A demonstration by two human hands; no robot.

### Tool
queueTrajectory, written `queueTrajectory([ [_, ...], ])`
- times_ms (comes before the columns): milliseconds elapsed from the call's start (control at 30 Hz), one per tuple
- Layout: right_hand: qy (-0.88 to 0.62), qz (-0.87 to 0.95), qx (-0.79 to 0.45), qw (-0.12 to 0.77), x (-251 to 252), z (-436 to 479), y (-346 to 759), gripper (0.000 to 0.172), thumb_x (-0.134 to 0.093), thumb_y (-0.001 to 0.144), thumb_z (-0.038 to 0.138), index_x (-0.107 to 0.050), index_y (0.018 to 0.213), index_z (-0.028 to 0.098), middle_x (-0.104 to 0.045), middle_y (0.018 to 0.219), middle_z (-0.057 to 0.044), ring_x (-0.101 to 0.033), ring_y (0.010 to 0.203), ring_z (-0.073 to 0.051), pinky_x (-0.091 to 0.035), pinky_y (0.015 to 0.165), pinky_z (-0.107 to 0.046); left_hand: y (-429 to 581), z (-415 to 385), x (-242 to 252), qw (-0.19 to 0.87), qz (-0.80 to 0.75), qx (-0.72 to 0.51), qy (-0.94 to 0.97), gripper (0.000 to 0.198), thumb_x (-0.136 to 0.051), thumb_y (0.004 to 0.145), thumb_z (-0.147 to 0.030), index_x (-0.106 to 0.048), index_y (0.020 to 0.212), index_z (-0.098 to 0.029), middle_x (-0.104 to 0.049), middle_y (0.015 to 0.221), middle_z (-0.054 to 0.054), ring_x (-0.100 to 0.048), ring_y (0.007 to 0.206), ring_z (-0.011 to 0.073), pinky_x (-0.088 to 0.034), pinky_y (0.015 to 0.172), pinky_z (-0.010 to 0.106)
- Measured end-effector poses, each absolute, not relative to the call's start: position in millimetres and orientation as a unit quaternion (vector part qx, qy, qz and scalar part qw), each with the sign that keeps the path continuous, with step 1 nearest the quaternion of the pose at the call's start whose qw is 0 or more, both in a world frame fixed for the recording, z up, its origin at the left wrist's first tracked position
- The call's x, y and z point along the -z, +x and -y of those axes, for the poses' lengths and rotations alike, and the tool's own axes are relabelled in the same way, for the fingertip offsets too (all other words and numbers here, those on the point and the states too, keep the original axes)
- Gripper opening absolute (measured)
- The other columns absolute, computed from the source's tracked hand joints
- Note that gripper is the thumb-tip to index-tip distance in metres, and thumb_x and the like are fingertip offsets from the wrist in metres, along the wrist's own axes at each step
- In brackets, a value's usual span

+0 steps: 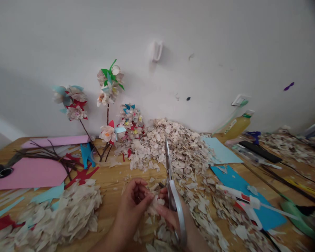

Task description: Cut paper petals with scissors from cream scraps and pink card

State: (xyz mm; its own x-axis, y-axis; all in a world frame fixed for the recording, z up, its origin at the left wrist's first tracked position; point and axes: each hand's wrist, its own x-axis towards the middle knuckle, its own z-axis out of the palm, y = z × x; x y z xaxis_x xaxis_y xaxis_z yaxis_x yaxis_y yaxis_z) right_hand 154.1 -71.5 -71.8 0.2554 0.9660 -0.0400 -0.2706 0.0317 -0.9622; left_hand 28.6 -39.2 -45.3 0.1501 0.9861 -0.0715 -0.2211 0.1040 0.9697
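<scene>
A small pale piece (154, 204) is pinched between the fingers of the left hand (132, 206), low over the surface (112, 182). The scissors (173, 189) are gripped in the closed right hand (170, 217), blades pointing up, just beside it. Several finished flowers (109, 87) are propped at the wall behind. Much appears undone: a large heap (173, 143) of pale scraps is spread beyond the hands, and a second pile (68, 213) lies at the left.

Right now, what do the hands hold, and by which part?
The right hand holds scissors by the handles, blades pointing up. The left hand pinches a pale scrap at its edge.
</scene>
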Motion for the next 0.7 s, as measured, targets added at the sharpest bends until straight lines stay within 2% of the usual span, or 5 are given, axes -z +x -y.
queueTrajectory([
  [100, -0.508, 0.379, -0.49, 0.598, 72.3, 70.6, 156.4, 0.035, -0.078, 0.047, 0.031, -0.058, 0.074, 0.022, -0.061, 0.062, 0.003, -0.059, 0.056, -0.016, -0.049, 0.053, -0.026, 29.3, 39.5, 45.4, 0.605, -0.425, -0.497, 0.454, 0.027, -0.069, 0.06, -0.024, -0.051, 0.08, -0.018, -0.054, 0.063, -0.004, -0.05, 0.057, 0.0095, -0.04, 0.05, 0.019],
  [267, -0.525, 0.395, -0.427, 0.621, 78.7, 65.8, 160.0, 0.036, -0.078, 0.047, 0.033, -0.056, 0.074, 0.021, -0.06, 0.061, 0.003, -0.057, 0.053, -0.015, -0.048, 0.049, -0.025, 27.5, 37.5, 46.7, 0.646, -0.417, -0.435, 0.468, 0.037, -0.067, 0.061, -0.032, -0.05, 0.091, -0.018, -0.05, 0.062, -0.006, -0.043, 0.045, 0.0081, -0.034, 0.034, 0.018],
  [400, -0.53, 0.381, -0.4, 0.644, 91.7, 61.4, 161.7, 0.039, -0.076, 0.05, 0.036, -0.053, 0.078, 0.023, -0.058, 0.061, 0.004, -0.056, 0.054, -0.015, -0.049, 0.052, -0.027, 24.4, 35.8, 43.7, 0.621, -0.435, -0.42, 0.499, 0.029, -0.067, 0.062, -0.024, -0.055, 0.087, -0.016, -0.053, 0.056, -0.005, -0.046, 0.047, 0.0072, -0.037, 0.042, 0.017],
  [533, -0.541, 0.367, -0.374, 0.658, 101.8, 59.9, 163.8, 0.041, -0.074, 0.051, 0.036, -0.05, 0.083, 0.023, -0.059, 0.066, 0.004, -0.057, 0.058, -0.015, -0.049, 0.054, -0.027, 24.6, 35.3, 39.3, 0.662, -0.428, -0.412, 0.456, 0.039, -0.07, 0.055, -0.018, -0.054, 0.09, -0.015, -0.057, 0.053, -0.005, -0.052, 0.049, 0.0091, -0.043, 0.048, 0.02],
  [700, -0.56, 0.368, -0.352, 0.653, 96.8, 61.3, 165.5, 0.037, -0.072, 0.055, 0.027, -0.049, 0.084, 0.023, -0.057, 0.066, 0.006, -0.057, 0.056, -0.013, -0.048, 0.053, -0.024, 27.1, 35.4, 38.6, 0.705, -0.426, -0.409, 0.391, 0.047, -0.072, 0.052, -0.016, -0.052, 0.095, -0.015, -0.061, 0.051, -0.005, -0.056, 0.048, 0.0108, -0.047, 0.049, 0.023],
])
